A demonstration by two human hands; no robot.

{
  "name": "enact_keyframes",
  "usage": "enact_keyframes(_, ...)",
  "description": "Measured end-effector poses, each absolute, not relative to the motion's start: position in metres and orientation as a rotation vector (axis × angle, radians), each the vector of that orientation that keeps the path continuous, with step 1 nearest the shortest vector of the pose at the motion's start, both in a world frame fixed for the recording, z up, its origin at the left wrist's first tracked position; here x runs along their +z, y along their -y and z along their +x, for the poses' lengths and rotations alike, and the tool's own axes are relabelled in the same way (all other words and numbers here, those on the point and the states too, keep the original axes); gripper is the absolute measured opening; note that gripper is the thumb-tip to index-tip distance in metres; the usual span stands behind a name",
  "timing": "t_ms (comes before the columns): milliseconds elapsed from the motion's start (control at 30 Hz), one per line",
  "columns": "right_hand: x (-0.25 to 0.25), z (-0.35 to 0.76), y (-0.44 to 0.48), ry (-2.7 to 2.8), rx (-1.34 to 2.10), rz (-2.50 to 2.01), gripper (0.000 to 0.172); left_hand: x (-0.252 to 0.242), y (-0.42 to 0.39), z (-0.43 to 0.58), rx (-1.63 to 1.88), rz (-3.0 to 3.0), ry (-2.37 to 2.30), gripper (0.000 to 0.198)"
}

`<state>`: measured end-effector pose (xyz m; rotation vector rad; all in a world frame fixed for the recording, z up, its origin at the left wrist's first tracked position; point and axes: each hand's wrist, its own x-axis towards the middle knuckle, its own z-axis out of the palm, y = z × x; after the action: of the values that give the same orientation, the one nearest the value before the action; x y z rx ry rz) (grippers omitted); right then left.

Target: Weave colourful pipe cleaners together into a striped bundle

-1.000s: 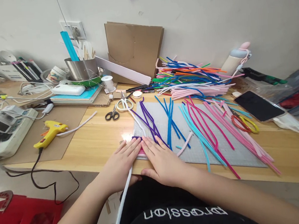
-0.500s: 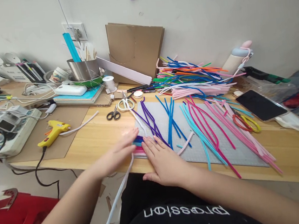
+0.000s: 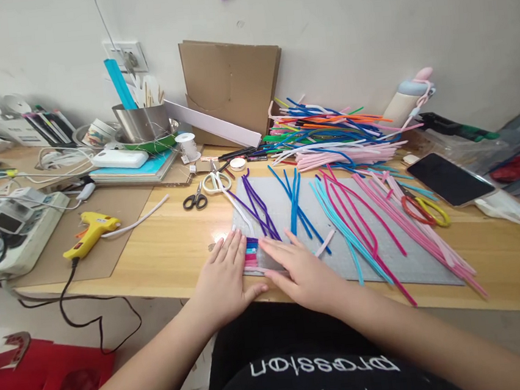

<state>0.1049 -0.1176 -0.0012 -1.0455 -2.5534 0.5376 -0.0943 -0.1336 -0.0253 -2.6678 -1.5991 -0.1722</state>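
Observation:
A small striped row of fuzzy pipe cleaners [image 3: 251,258] in purple, blue and pink lies near the table's front edge. My left hand [image 3: 224,278] rests flat over its left end, with the fingers stretched out. To its right, my right hand [image 3: 301,270] is spread open, its fingertips close to the row. A greyish patch beneath the right fingers is partly hidden. Purple pipe cleaners [image 3: 261,208] and a white pipe cleaner [image 3: 242,212] lie just beyond the hands on the grey cutting mat [image 3: 409,266].
Blue pipe cleaners [image 3: 296,204], pink pipe cleaners [image 3: 410,226] and orange-yellow scissors [image 3: 424,208] lie rightward, near a phone [image 3: 449,178]. A mixed pile [image 3: 337,132] sits behind. Black-handled scissors [image 3: 195,200], a yellow glue gun [image 3: 89,233] and a power strip [image 3: 29,235] are leftward.
My left hand has come down flat beside the row. My right hand has shifted right, baring the greyish patch. The white strand hanging over the table edge is out of sight.

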Motion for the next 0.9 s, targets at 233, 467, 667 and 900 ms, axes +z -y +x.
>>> enact_keyframes(233, -0.008, 0.101, 0.126, 2.517, 0.486, -1.025, 0.039, -0.028, 0.134, -0.095, -0.225, -2.679, 1.594, 0.089)
enact_keyframes(467, -0.018, 0.097, 0.120, 2.655, 0.327, -1.226, 0.053, -0.024, 0.134, -0.095, -0.246, -2.694, 1.595, 0.083)
enact_keyframes(667, -0.019, 0.100, 0.120, 2.716, 0.283, -1.206, 0.053, -0.025, 0.132, -0.092, -0.193, -2.714, 1.553, 0.087)
enact_keyframes(900, -0.015, 0.105, 0.107, 2.663, 0.398, -1.296, 0.053, -0.022, 0.131, -0.095, -0.185, -2.766, 1.527, 0.090)
